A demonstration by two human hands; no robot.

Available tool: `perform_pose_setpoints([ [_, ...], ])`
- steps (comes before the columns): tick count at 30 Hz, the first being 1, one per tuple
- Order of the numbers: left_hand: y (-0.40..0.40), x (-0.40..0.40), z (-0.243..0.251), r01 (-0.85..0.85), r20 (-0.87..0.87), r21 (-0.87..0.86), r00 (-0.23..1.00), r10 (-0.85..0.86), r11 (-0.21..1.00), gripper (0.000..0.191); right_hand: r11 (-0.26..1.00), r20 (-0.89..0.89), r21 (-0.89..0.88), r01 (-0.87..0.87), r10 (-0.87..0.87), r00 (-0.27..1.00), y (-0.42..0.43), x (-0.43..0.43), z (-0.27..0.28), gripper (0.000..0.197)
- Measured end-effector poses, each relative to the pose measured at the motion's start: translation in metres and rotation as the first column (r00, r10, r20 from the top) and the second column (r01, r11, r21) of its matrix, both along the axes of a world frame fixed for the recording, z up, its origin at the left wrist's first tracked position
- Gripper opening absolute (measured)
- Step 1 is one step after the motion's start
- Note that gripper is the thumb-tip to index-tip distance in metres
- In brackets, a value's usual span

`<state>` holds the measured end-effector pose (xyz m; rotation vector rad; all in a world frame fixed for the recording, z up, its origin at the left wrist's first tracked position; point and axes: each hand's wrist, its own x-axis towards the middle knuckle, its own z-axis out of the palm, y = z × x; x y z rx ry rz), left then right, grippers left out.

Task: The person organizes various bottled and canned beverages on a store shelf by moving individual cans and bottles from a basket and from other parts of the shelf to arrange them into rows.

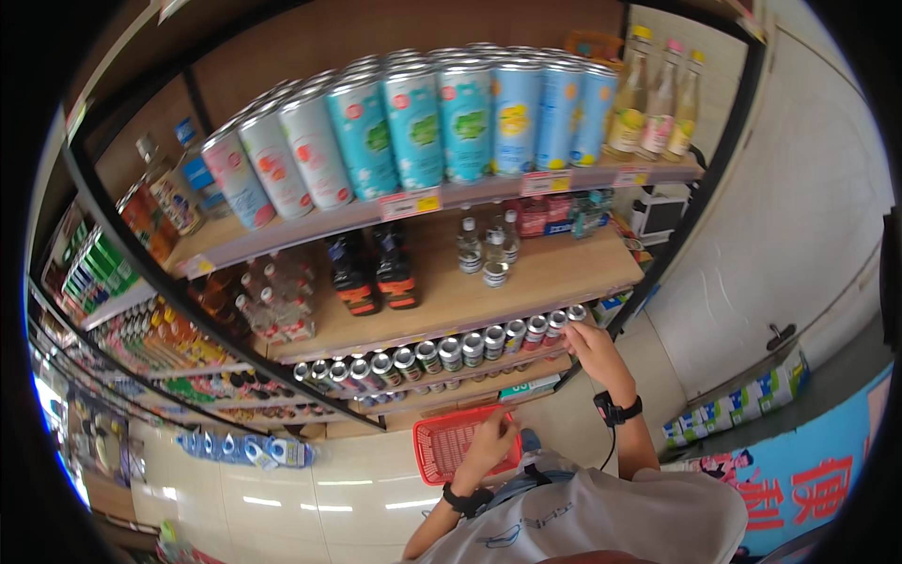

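My right hand (590,347) reaches to the right end of a lower shelf, its fingertips at the last of a row of drink cans (472,347); whether they grip one cannot be told. My left hand (495,438) hangs over a red plastic shopping basket (428,451) on the floor, fingers loosely bent, holding nothing visible. The part of the basket that shows is bare mesh. Above, tall pink, teal and blue cans (416,134) stand in rows on a wooden shelf. On the shelf below them are small clear bottles (495,261) and dark bottles with orange labels (397,278).
Black metal posts (676,233) frame the shelving. Glass bottles with yellow and pink caps (659,106) stand at the upper right. Wrapped water bottles (243,449) lie on the tiled floor at left. A white door (761,197) and stacked cartons (740,402) are at right.
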<state>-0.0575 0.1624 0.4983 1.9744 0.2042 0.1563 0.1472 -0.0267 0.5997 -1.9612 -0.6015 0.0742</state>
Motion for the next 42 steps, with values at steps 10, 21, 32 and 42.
perform_pose_setpoints([
  [10,-0.030,0.009,-0.019,-0.194,-0.089,-0.030,0.978,0.190,0.981,0.034,0.987,0.206,0.152,-0.057,0.025,0.978,-0.038,0.049,0.097,0.027],
  [21,-0.122,0.120,0.049,-0.024,0.071,-0.047,0.997,0.027,0.999,0.039,0.764,0.446,0.625,-0.161,-0.180,0.877,-0.155,0.169,0.232,0.023],
  [32,-0.183,0.155,0.163,0.181,0.187,0.211,0.957,-0.221,0.961,0.044,0.806,0.654,0.587,-0.072,-0.421,0.629,-0.162,0.283,0.316,0.059],
  [42,-0.200,0.156,0.184,0.085,0.245,0.257,0.958,-0.150,0.963,0.040,0.788,0.560,0.591,-0.174,-0.245,0.791,-0.163,0.259,0.347,0.025],
])
